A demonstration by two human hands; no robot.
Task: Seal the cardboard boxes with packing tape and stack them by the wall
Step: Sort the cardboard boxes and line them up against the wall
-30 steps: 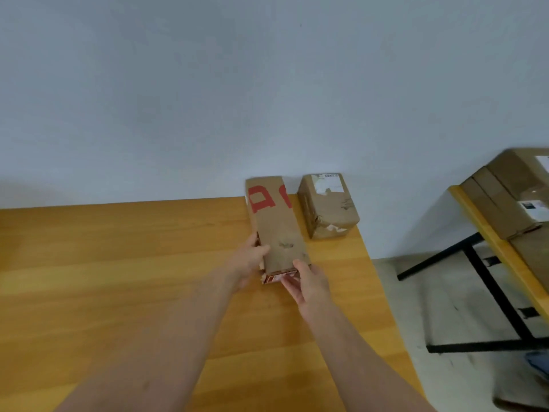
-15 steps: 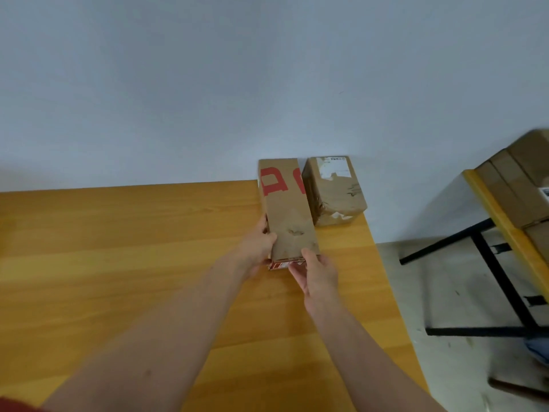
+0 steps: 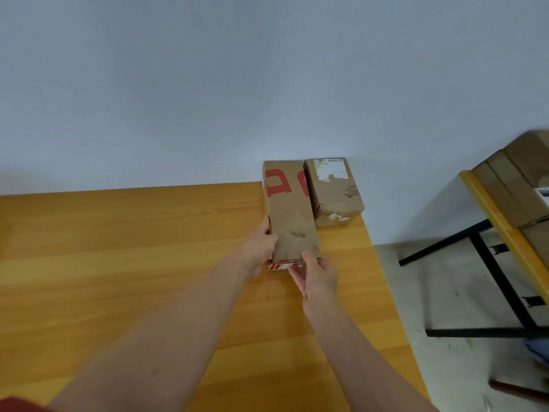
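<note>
A long cardboard box with red letters (image 3: 289, 212) lies flat on the wooden table (image 3: 133, 248), its far end against the wall. My left hand (image 3: 260, 248) grips its left side near the front corner. My right hand (image 3: 316, 276) holds its near end, thumb on top. Touching it on the right sits a shorter, crumpled cardboard box (image 3: 334, 191) with a torn white label, also against the wall. No tape roll is in view.
The table's right edge (image 3: 383, 278) drops to a grey floor. Further right stands a second table (image 3: 502, 233) with black legs, carrying several flat cardboard boxes (image 3: 517, 188). The wall (image 3: 237, 84) is plain and pale.
Both hands have slid the long box away from me until it meets the wall, next to the shorter box. Their hold on the box looks the same.
</note>
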